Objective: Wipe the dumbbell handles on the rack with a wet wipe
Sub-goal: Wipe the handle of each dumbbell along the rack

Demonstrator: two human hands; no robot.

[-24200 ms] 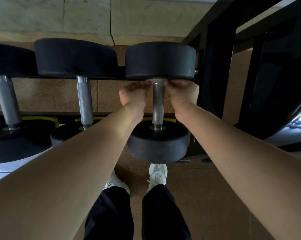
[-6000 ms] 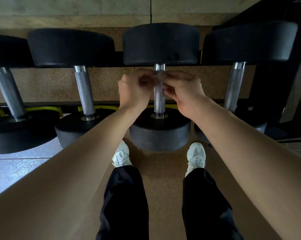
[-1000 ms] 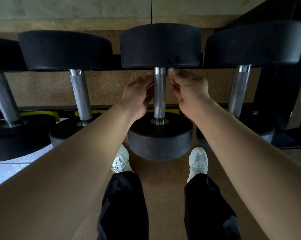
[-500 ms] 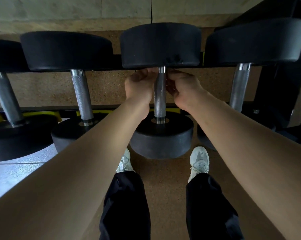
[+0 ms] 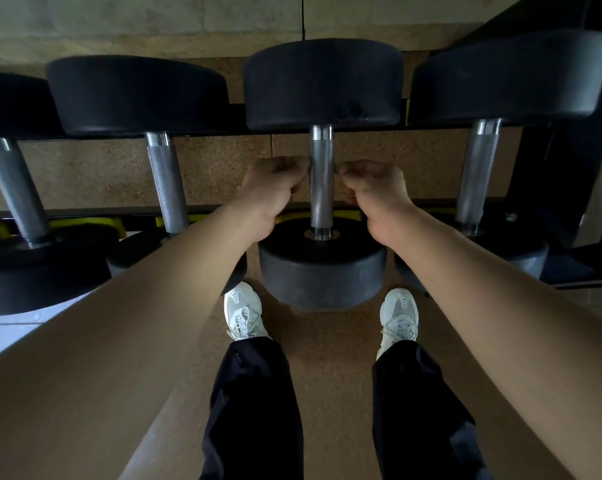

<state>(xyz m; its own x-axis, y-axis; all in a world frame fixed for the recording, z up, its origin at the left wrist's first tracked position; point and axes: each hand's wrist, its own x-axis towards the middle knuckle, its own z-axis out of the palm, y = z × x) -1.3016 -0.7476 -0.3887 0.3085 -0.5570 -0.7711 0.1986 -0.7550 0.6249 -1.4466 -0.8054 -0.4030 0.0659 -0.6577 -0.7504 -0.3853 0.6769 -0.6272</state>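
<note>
Several black dumbbells lie in a row on the rack [image 5: 85, 212], their knurled steel handles pointing toward me. My hands flank the handle [image 5: 321, 199] of the middle dumbbell [image 5: 322, 268], about halfway along it. My left hand [image 5: 275, 185] is curled in a fist against the handle's left side. On the right side, my right hand [image 5: 372, 188] is curled the same way. Each fist pinches an end of the wet wipe, which runs behind the handle and is almost wholly hidden.
Neighbouring handles stand at the left [image 5: 166, 181], far left [image 5: 14, 188] and right [image 5: 478, 168]. Yellow labels mark the rack's front rail. My white shoes [image 5: 242, 311] stand on the cork-coloured floor just below the rack. A dark frame post [image 5: 569, 188] rises at the right.
Both hands have slid down the middle handle, from just under the far weight head to about mid-handle, still curled on either side of it.
</note>
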